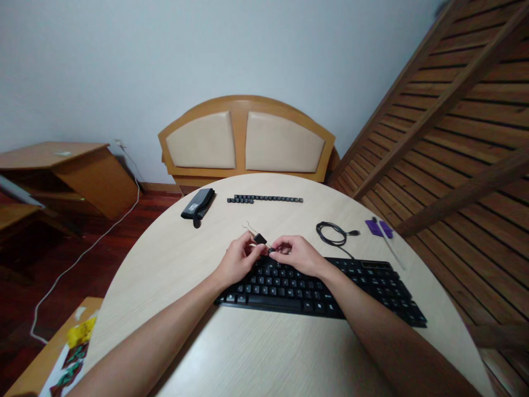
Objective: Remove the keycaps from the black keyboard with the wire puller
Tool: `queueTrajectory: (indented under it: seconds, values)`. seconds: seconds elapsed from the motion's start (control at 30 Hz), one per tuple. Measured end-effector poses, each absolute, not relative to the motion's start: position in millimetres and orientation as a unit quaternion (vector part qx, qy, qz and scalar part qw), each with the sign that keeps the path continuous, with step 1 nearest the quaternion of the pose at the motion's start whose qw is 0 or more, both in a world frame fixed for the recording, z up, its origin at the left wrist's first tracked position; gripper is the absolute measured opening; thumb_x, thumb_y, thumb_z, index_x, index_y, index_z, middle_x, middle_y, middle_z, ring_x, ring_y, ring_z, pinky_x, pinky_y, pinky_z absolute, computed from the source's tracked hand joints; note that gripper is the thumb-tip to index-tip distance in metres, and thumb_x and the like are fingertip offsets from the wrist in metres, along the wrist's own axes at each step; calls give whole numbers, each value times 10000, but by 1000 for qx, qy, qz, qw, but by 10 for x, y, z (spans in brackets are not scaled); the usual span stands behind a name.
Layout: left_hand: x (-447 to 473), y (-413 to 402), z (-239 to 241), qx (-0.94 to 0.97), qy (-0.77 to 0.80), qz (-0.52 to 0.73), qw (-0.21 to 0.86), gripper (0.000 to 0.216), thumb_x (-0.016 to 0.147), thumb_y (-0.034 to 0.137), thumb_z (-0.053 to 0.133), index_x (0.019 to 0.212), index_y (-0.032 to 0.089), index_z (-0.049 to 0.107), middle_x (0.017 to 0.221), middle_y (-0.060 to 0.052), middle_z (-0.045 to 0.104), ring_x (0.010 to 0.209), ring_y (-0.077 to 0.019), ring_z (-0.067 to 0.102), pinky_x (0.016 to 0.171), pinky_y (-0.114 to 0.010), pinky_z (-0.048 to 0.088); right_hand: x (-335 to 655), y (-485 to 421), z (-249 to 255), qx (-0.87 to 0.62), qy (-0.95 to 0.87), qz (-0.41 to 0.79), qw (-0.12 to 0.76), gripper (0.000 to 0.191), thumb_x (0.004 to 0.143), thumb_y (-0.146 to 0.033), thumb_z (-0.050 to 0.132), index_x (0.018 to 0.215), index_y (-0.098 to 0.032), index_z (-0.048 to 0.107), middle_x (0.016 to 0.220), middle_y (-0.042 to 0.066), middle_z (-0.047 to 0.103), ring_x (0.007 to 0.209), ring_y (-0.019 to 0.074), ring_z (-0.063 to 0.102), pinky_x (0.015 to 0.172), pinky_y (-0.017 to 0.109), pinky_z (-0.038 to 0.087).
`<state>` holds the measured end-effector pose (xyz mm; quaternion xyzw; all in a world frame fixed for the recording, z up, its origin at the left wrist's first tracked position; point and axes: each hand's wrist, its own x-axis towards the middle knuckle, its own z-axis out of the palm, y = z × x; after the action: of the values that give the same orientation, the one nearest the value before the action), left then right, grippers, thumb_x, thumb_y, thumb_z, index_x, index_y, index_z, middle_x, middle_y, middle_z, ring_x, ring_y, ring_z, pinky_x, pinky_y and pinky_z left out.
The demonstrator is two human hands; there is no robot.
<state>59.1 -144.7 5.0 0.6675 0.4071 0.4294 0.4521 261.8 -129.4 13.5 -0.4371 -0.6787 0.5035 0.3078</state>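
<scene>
Above the back edge of a black keyboard [275, 302], my two hands meet. A keycap puller [260, 239] with a black body and thin wire prongs is gripped in my left hand [238, 258]. One end of its wires points away from me, the other toward my right fingers. My right hand [298, 253] is closed in a pinch on a small black keycap [271, 250], close to the puller's near end. The keyboard's upper keys are partly covered by both hands.
Removed keycaps [268, 198] lie in rows at the back of the round table [161, 264]. A dark folded pouch [198, 205] is at back left. The coiled USB cable [330, 236], a purple cloth [378, 227] and a slim brush-like stick [388, 242] lie to the right.
</scene>
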Motion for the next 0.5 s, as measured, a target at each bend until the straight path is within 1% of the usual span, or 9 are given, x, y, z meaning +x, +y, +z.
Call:
queueTrajectory:
  seconds: [0.17,0.3,0.5]
  values:
    - [603,-1409,15,637,414,440,478,261,885,402,628,903,147,575,861,-81,726,803,-210,712,686,-298,546,2605,-1299,96,-450,-673,483,334,281,746,-371,732,877,-134,656,763,24,664,681,136,604,641,256,486]
    - [597,-1375,18,630,407,432,501,301,878,431,631,895,130,622,876,-97,734,830,-226,716,714,-314,554,2616,-1295,83,-445,-685,462,344,251,760,-343,716,901,-146,648,776,21,667,675,133,610,633,249,486]
    - [596,-1381,26,609,410,447,512,330,867,446,645,903,118,659,927,-112,740,870,-237,716,728,-316,565,2652,-1260,59,-417,-696,472,345,246,770,-287,695,972,-152,651,862,39,692,728,145,635,704,273,503]
